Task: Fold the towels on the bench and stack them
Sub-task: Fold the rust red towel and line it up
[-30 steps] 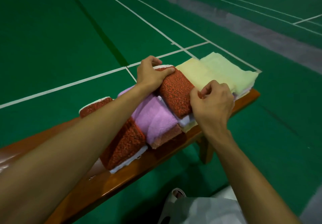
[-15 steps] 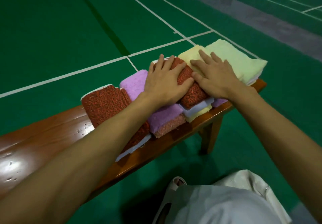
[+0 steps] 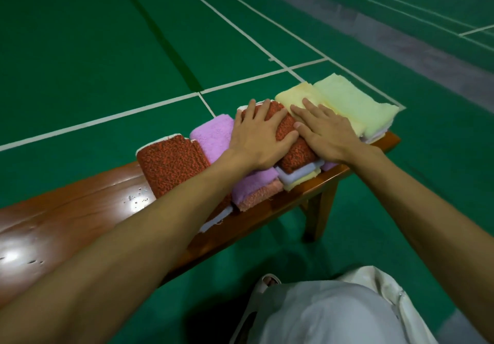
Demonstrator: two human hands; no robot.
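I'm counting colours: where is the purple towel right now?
In the head view the purple towel lies on the bench, between the leftmost rust-red towel and the second rust-red towel under the left hand.

Just the one cam here, head-worn and wide-angle, looking forward and steeply down. The bench (image 3: 80, 210) cuts diagonally from the lower left edge to right of centre. The towels (image 3: 171, 167) sit mid-frame at arm's reach, with the forearms coming in from both bottom corners. The person's lap (image 3: 334, 317) fills the bottom right, so the view is close. The upper half is green floor (image 3: 80, 49), stretching away to the top edge.
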